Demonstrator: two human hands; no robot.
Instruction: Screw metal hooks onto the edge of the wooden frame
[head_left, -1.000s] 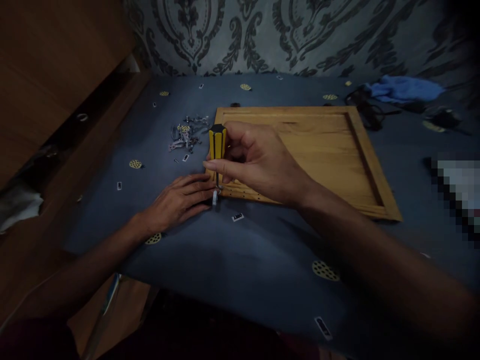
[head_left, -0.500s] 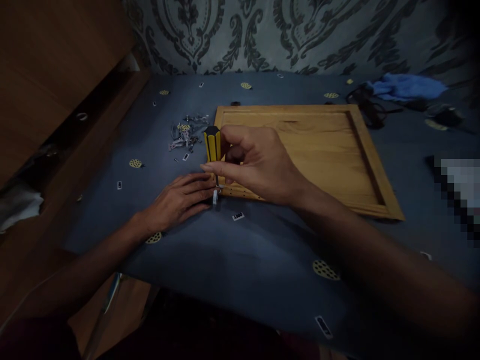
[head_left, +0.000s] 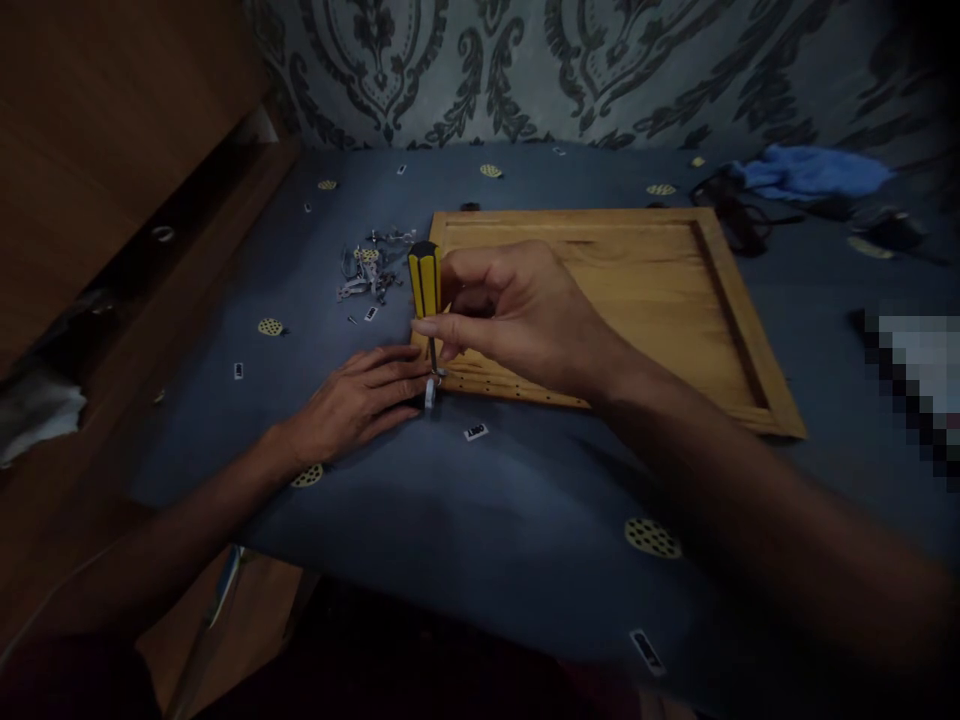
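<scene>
My right hand (head_left: 517,315) grips a yellow and black screwdriver (head_left: 426,282) by its handle, between thumb and fingers. It stands upright, its tip on a small metal hook (head_left: 430,390) at the near left corner of a wooden tray-like frame (head_left: 750,330). A row of small holes runs along the frame's near edge. My left hand (head_left: 367,400) lies flat, fingers stretched out, with the fingertips against that corner beside the hook. Whether a fingertip presses on the hook is hard to see.
A pile of small metal hooks and screws (head_left: 371,270) lies left of the frame. A blue cloth (head_left: 817,172) and dark glasses (head_left: 742,220) sit at the back right. A pixelated object (head_left: 919,380) is at the right edge. Wooden furniture (head_left: 112,130) bounds the left, a patterned wall (head_left: 517,70) the back.
My right hand has turned slightly on the screwdriver handle, its thumb sliding a little right and the handle rising slightly. The left hand stays where it was.
</scene>
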